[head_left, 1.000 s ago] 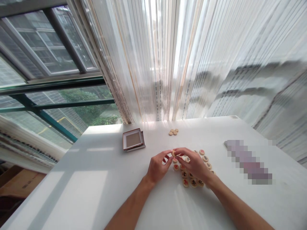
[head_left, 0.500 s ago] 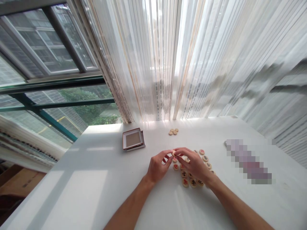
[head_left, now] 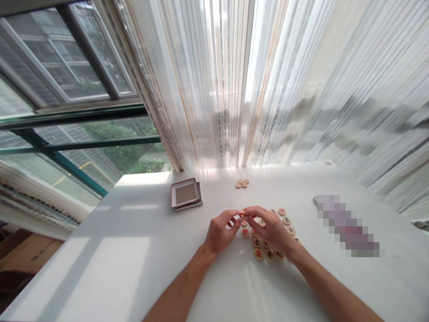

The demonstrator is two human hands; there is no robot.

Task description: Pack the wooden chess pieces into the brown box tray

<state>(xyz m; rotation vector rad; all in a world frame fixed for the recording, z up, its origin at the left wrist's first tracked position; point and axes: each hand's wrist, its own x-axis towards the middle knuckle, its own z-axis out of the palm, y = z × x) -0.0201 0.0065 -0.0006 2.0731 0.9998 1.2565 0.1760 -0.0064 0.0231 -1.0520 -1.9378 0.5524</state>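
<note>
Between the fingertips of both hands is a small round wooden chess piece (head_left: 242, 214), marked like the other Chinese chess pieces nearby; its face is mostly covered. My left hand (head_left: 221, 230) pinches it from the left with thumb and fingers closed. From the right, my right hand (head_left: 264, 223) grips the same piece, its wrist passing over the laid-out pieces. Beneath and around the right hand, several Chinese chess pieces (head_left: 270, 254) with red or black characters lie face up in rough rows, partly hidden by that hand.
Farther back, several plain-faced pieces (head_left: 242, 184) lie in a small cluster. An open shallow box (head_left: 186, 193) stands on the white table (head_left: 110, 259) at the left. A pixelated long object (head_left: 348, 228) lies to the right. Sheer curtains (head_left: 214, 89) hang along the back edge.
The held piece has tilted slightly between the fingertips. Both hands stay in nearly the same place, and the laid-out pieces have not moved.
</note>
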